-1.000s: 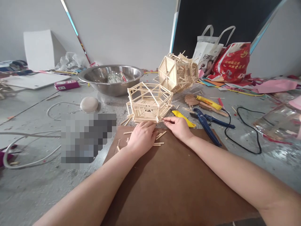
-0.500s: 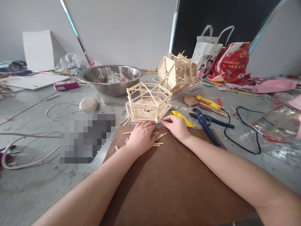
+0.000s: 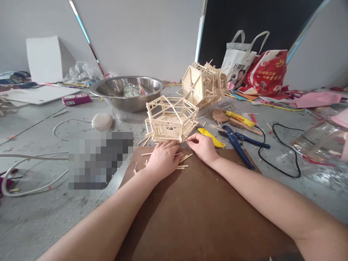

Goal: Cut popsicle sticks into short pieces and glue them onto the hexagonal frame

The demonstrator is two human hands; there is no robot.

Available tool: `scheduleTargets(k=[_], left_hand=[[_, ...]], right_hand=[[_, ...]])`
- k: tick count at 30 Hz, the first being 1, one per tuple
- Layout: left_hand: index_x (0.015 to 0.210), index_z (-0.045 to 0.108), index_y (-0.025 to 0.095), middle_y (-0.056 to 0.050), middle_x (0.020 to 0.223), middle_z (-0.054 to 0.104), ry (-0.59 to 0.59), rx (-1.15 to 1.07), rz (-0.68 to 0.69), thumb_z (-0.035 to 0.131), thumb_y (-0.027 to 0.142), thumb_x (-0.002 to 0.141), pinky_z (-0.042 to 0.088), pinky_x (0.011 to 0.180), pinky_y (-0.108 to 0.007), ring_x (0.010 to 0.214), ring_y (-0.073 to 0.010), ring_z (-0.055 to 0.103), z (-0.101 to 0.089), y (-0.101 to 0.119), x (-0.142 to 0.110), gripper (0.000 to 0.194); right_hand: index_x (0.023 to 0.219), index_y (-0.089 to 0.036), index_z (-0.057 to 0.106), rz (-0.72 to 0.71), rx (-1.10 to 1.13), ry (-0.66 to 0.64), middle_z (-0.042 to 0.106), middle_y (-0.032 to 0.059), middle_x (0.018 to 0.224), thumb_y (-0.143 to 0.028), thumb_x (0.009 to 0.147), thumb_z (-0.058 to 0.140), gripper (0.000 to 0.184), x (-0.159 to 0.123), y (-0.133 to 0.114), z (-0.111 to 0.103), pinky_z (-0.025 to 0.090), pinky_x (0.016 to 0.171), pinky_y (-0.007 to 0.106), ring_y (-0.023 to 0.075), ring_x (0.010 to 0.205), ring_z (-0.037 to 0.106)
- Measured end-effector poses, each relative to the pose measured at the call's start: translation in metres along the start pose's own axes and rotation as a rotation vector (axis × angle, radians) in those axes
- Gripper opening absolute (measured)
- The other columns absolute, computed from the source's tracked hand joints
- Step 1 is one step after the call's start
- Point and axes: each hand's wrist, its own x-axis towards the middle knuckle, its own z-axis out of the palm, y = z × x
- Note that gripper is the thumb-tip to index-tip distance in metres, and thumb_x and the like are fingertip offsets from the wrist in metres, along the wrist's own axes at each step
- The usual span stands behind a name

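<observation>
A basket-like frame of thin wooden sticks [image 3: 181,127] stands at the far edge of the brown board, with crossed sticks over its top. My left hand [image 3: 165,157] lies palm down before it, fingers stretched toward its front lower edge and touching there. At the frame's lower right corner is my right hand [image 3: 203,146], thumb and forefinger pinched together. Whatever sits between those fingertips is too small to make out. Loose wooden sticks [image 3: 182,167] lie around and under my left hand.
Behind stands a larger stick structure [image 3: 202,85]. A steel basin [image 3: 127,103] is at back left. To the right lie a yellow-handled corded tool [image 3: 241,119], blue-handled cutters [image 3: 239,146] and a yellow object [image 3: 213,137]. A white round object [image 3: 102,121] sits left of the brown board [image 3: 206,214].
Both hands keep their places at the frame, with no clear finger movement. The view has shifted very slightly.
</observation>
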Motion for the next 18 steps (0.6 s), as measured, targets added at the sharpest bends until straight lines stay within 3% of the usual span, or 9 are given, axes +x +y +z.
scheduleTargets(k=[9,18], left_hand=[[0.087,0.057,0.019,-0.004,0.096,0.057,-0.015,-0.001,-0.018,0.039,0.03,0.077,0.037,0.079,-0.032,0.094,-0.0187,0.049,-0.001,0.002,-0.0002,0.023],[0.086,0.057,0.019,-0.004,0.099,0.056,-0.001,-0.008,-0.009,0.039,0.029,0.077,0.037,0.08,-0.033,0.096,-0.019,0.048,-0.0006,0.0009,-0.0012,0.022]], right_hand=[[0.068,-0.018,0.06,-0.084,-0.002,-0.008,0.063,0.0008,0.065,-0.022,0.066,0.053,0.008,-0.0014,0.0008,0.001,0.043,0.056,0.024,0.0126,0.058,0.057],[0.064,-0.019,0.049,0.011,0.006,0.02,0.058,-0.0008,0.061,-0.017,0.062,0.054,0.006,0.0028,-0.0033,0.0026,0.043,0.058,0.024,0.0125,0.058,0.055]])
